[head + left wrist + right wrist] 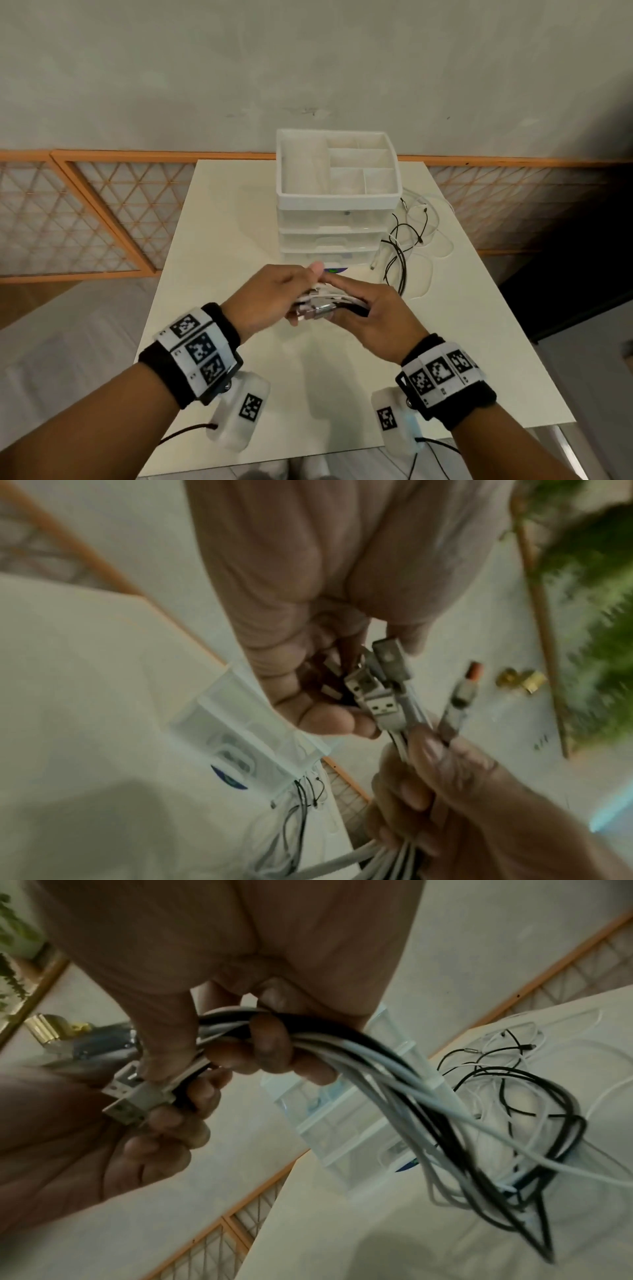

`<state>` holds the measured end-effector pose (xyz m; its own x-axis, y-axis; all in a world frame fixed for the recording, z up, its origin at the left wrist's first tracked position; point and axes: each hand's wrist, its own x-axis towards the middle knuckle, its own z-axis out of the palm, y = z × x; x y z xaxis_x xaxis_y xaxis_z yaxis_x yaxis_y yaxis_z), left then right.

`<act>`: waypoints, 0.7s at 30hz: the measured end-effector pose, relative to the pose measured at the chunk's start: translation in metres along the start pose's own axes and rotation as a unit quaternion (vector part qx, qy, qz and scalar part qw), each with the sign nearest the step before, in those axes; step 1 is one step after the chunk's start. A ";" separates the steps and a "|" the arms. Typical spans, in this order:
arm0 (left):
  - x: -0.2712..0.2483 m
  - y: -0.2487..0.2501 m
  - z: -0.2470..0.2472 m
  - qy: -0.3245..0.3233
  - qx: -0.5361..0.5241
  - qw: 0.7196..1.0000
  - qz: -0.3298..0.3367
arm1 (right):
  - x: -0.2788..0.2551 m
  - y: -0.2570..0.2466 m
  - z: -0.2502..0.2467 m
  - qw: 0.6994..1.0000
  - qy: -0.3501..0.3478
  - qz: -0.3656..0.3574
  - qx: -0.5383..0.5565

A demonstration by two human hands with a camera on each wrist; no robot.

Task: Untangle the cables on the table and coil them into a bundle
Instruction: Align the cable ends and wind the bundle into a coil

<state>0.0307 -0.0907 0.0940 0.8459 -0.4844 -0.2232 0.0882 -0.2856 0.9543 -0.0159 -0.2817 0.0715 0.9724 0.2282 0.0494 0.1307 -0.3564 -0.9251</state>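
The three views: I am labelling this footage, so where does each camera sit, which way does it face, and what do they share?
Head: worn on the head, looking forward and down at the table, drawer unit and loose cables; both forearms and wristbands show.
Left wrist: looks along the left hand at the USB plugs.
Right wrist: looks along the right hand, which grips the cable bunch.
Shared: both wrist views show both hands and the plugs.

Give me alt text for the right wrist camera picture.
The right hand grips a bunch of white and black cables, while the left hand holds their USB plugs. The loose ends trail onto a white table.
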 end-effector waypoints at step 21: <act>0.006 -0.010 0.025 0.129 -0.089 0.987 0.037 | 0.003 0.004 -0.009 0.997 0.021 0.022 0.077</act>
<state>0.0219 -0.1112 0.0783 0.9573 -0.2651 -0.1154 0.0929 -0.0960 0.9910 -0.0110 -0.2905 0.0714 0.9841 0.1764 0.0196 0.0592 -0.2221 -0.9732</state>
